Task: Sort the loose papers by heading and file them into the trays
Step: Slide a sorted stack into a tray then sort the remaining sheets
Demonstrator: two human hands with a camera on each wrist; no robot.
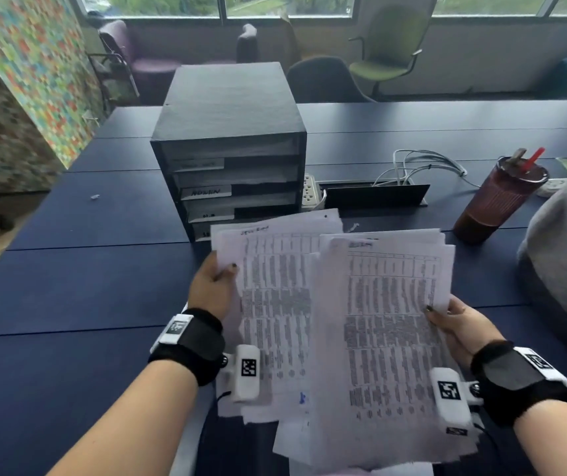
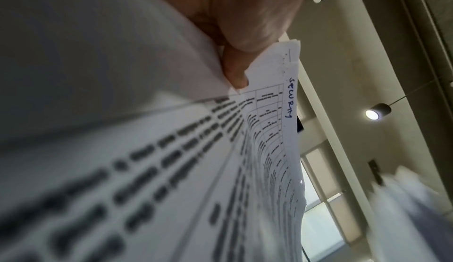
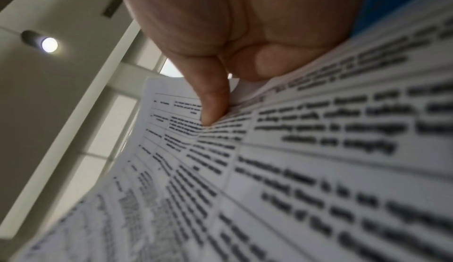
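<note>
We hold two sheaves of loose white papers above the dark blue bench point(image 1: 69, 286), each printed with a dense table and a handwritten blue heading at the top. The left sheaf point(image 1: 268, 297) tilts away and seems to read "Security", though the writing is blurred. The right sheaf point(image 1: 388, 338) overlaps its edge and lies nearer. Behind them stands the black tray unit point(image 1: 230, 146), four stacked trays facing us, white labels on their fronts, one reading "ADMIN".
</note>
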